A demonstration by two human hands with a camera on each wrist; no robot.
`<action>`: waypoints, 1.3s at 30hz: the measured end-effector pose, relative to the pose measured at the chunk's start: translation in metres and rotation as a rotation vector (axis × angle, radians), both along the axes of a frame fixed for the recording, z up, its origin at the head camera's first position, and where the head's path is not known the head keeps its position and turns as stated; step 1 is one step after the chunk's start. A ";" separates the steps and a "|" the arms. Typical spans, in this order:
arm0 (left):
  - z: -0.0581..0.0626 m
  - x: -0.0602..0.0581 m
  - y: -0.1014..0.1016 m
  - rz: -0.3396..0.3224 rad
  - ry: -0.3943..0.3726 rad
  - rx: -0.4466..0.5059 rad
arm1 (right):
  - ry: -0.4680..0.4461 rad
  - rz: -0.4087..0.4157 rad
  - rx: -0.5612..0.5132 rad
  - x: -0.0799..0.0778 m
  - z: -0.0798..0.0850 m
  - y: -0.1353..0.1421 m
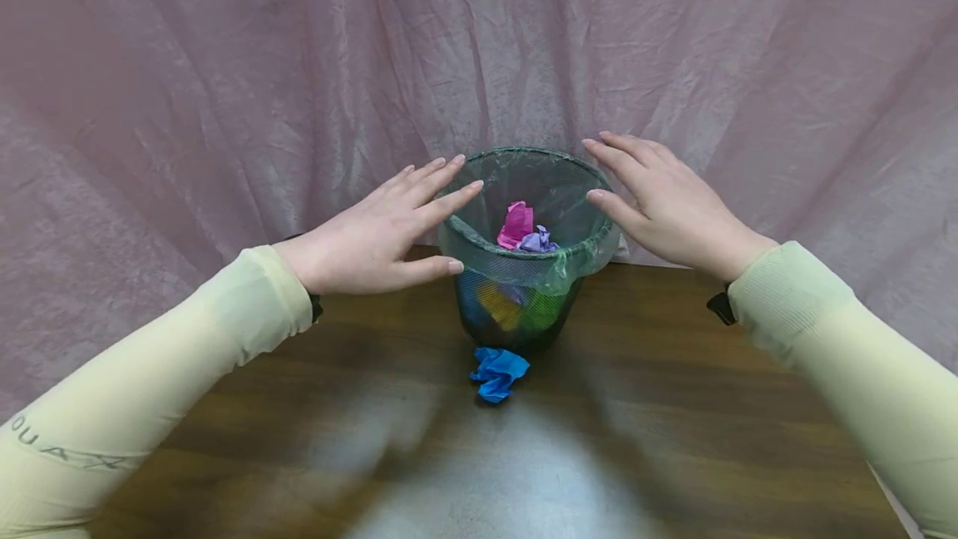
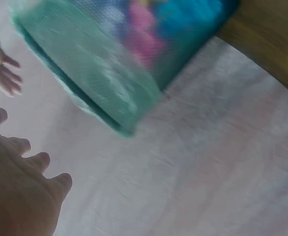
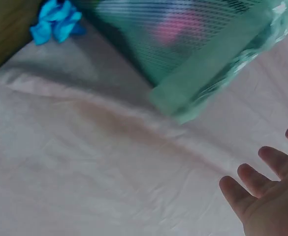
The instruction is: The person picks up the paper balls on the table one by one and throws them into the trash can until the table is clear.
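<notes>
A dark mesh wastebasket stands on the table, lined with a translucent green bag folded over its rim. Inside lie pink crumpled paper and purple crumpled paper, with yellow, green and blue colours showing through the mesh. In front of its base, a blue crumpled paper rests on the table. My left hand is beside the rim at the left, fingers spread and straight. Across from it, my right hand hovers at the right of the rim, fingers extended. Neither hand holds anything.
The brown wooden table reaches towards me, with its right edge near my right sleeve. Behind the wastebasket hangs a pinkish draped cloth. Dark bands show at both wrists.
</notes>
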State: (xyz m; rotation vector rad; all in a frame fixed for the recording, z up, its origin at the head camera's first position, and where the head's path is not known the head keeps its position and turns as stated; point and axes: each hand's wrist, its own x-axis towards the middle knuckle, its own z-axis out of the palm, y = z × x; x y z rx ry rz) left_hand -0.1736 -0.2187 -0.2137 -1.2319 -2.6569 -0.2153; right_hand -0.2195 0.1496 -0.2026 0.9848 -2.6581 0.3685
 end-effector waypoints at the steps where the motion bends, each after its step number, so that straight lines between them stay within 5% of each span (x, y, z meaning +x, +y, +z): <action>1: 0.000 0.003 0.003 -0.023 0.015 0.006 | -0.001 -0.011 -0.012 0.000 -0.002 0.006; 10: -0.008 0.041 0.043 -0.268 0.118 0.020 | -0.059 -0.092 -0.023 0.009 -0.031 0.055; 16: -0.030 0.060 0.066 -0.360 0.107 -0.033 | -0.080 -0.136 0.000 0.024 -0.057 0.074; 22: -0.074 0.064 0.075 -0.380 0.013 -0.131 | 0.008 -0.082 0.057 0.046 -0.087 0.075; 30: -0.142 0.050 0.073 -0.344 -0.136 -0.253 | 0.010 0.026 0.119 0.082 -0.126 0.054; 39: -0.183 0.038 0.069 -0.240 -0.208 -0.329 | 0.009 0.153 0.129 0.104 -0.162 0.031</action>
